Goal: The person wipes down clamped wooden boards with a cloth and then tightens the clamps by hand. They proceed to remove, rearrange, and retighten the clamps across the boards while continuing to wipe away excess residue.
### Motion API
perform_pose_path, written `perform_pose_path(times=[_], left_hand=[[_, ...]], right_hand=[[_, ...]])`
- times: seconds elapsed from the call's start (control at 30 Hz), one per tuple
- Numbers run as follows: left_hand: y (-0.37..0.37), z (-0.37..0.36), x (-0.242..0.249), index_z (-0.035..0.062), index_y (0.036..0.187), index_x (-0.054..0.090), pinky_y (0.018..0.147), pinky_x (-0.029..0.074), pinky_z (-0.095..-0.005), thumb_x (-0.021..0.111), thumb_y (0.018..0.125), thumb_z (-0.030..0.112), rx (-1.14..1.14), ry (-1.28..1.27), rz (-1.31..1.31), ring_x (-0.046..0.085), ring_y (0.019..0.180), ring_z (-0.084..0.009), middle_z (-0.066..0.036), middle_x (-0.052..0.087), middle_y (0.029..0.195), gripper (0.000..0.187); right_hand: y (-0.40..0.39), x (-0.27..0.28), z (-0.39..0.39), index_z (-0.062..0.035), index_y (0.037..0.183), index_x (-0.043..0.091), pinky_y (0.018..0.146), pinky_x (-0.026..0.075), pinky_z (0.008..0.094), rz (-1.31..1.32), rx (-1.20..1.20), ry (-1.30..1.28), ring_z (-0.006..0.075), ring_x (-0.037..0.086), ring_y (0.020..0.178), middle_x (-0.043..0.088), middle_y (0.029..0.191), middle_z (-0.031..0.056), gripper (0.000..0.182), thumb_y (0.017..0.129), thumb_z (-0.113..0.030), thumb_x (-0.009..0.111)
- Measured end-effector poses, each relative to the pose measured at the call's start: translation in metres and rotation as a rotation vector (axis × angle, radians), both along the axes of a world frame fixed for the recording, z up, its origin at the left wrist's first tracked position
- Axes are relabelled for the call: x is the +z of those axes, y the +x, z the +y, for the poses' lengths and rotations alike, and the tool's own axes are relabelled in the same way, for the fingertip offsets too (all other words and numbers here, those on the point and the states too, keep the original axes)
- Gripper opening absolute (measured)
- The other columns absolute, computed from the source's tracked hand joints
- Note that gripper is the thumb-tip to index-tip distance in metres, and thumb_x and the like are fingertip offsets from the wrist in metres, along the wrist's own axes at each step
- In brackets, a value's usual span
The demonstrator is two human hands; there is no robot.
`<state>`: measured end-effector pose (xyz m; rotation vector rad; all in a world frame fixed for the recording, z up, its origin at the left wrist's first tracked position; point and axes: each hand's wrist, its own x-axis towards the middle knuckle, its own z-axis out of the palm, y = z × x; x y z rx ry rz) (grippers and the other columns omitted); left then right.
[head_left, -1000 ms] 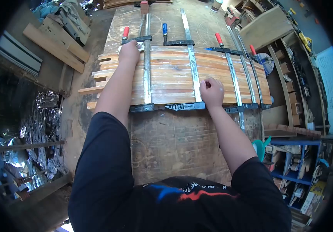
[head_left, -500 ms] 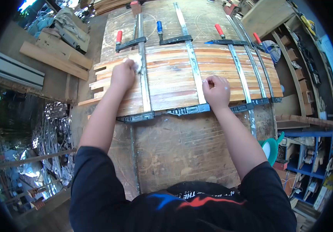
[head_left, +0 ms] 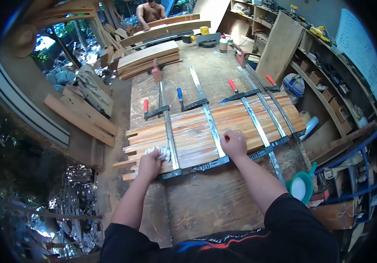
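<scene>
A panel of glued wooden strips (head_left: 188, 131) lies on the workbench, with several bar clamps across it. My left hand (head_left: 150, 165) is closed on a white rag (head_left: 163, 153), pressed to the strips beside the leftmost clamp bar (head_left: 169, 136). My right hand (head_left: 234, 143) rests near the panel's front edge, just right of a second clamp bar (head_left: 211, 127). Its fingers are curled, and whether they hold anything is hidden. The clamp handles, red (head_left: 146, 105) and blue (head_left: 179, 93), stand along the far side.
A green container (head_left: 309, 188) with white contents stands at the right. Stacked boards (head_left: 149, 59) and a bottle (head_left: 223, 45) are at the back. Another person (head_left: 152, 12) stands beyond the bench. A loose board (head_left: 280, 46) leans by the shelves.
My left hand has moved with the rag toward the panel's front edge. The view has tilted up, bringing the other person and stacked boards into sight.
</scene>
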<state>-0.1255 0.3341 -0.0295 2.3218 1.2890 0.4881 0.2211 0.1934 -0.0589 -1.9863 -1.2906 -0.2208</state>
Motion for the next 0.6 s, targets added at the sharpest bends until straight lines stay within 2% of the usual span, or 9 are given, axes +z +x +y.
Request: perform_pose_path(times=[0.1,0.2,0.27,0.3,0.37,0.43,0.47,0.5,0.6], left_hand=[[-0.058,-0.016,-0.014,0.0069,0.107,0.077,0.084,0.058,-0.0426,0.078,0.09,0.018,-0.003,0.021,0.001,0.074,0.094,-0.0373,-0.02,0.075,0.099,0.021],[-0.114,-0.018,-0.001,0.0063,0.109,0.078,0.085,0.058,-0.0422,0.08,0.087,0.015,0.185,-0.027,0.165,0.075,0.096,-0.0339,-0.02,0.077,0.101,0.023],[-0.153,-0.011,0.001,0.0046,0.107,0.079,0.083,0.058,-0.0414,0.08,0.087,0.015,0.284,-0.114,0.129,0.076,0.093,-0.0333,-0.022,0.076,0.1,0.023],[-0.159,-0.015,0.02,0.0034,0.106,0.079,0.082,0.058,-0.0408,0.08,0.087,0.015,0.327,-0.133,0.178,0.076,0.092,-0.0327,-0.022,0.076,0.099,0.022],[-0.151,-0.025,0.061,-0.0003,0.103,0.078,0.08,0.058,-0.0394,0.076,0.092,0.017,0.352,-0.078,0.173,0.076,0.087,-0.0252,-0.019,0.078,0.095,0.021],[-0.113,-0.039,0.081,-0.0008,0.108,0.076,0.076,0.058,-0.0377,0.071,0.097,0.02,0.253,-0.172,-0.29,0.073,0.085,-0.0171,-0.011,0.078,0.094,0.024],[-0.089,-0.044,0.072,0.0007,0.115,0.073,0.076,0.057,-0.0343,0.068,0.101,0.021,0.157,-0.394,-0.646,0.068,0.087,-0.0123,-0.004,0.074,0.099,0.025],[-0.058,-0.057,0.073,0.0016,0.113,0.072,0.078,0.055,-0.0314,0.07,0.1,0.021,0.15,-0.473,-0.731,0.066,0.088,-0.0113,-0.004,0.073,0.099,0.023],[0.015,-0.087,0.07,0.0036,0.113,0.071,0.08,0.052,-0.0279,0.073,0.098,0.02,0.04,-0.629,-0.98,0.062,0.087,-0.0095,-0.002,0.071,0.099,0.022]], right_hand=[[0.002,0.004,0.0,-0.011,0.078,0.069,0.093,0.048,0.044,0.045,0.008,-0.029,0.0312,0.064,0.092,0.071,0.085,0.0084,0.013,0.084,-0.022,0.07],[0.003,0.011,-0.005,-0.0093,0.082,0.071,0.093,0.05,0.0438,0.057,0.006,-0.092,0.0314,0.066,0.095,0.073,0.089,0.0101,0.015,0.085,-0.024,0.071],[0.007,0.015,-0.002,-0.0077,0.084,0.072,0.091,0.052,0.0436,0.365,0.001,-0.016,0.0317,0.067,0.099,0.074,0.091,0.0114,0.016,0.085,-0.023,0.072],[0.004,0.015,-0.003,-0.0068,0.085,0.073,0.091,0.053,0.0435,0.523,-0.008,0.019,0.0319,0.067,0.101,0.075,0.092,0.012,0.016,0.085,-0.023,0.073],[-0.028,0.046,-0.009,-0.0049,0.098,0.074,0.092,0.055,0.0431,0.405,0.105,0.129,0.0296,0.069,0.108,0.076,0.102,0.0132,0.022,0.086,-0.023,0.077],[-0.079,0.072,-0.015,-0.0071,0.131,0.066,0.097,0.055,0.0433,0.545,0.424,0.056,0.0291,0.069,0.112,0.073,0.117,0.0145,0.047,0.088,-0.024,0.079],[-0.111,0.082,-0.02,-0.0085,0.143,0.054,0.098,0.055,0.0416,0.59,0.519,-0.005,0.0272,0.068,0.114,0.069,0.124,0.0145,0.061,0.09,-0.023,0.079],[-0.138,0.094,-0.024,-0.0098,0.156,0.041,0.099,0.055,0.0399,0.636,0.617,-0.062,0.0252,0.067,0.116,0.066,0.13,0.0145,0.075,0.092,-0.022,0.078],[-0.186,0.135,-0.035,-0.0066,0.152,0.041,0.099,0.054,0.0365,1.059,0.721,-0.084,0.0208,0.062,0.121,0.062,0.137,0.0129,0.074,0.09,-0.018,0.08]])
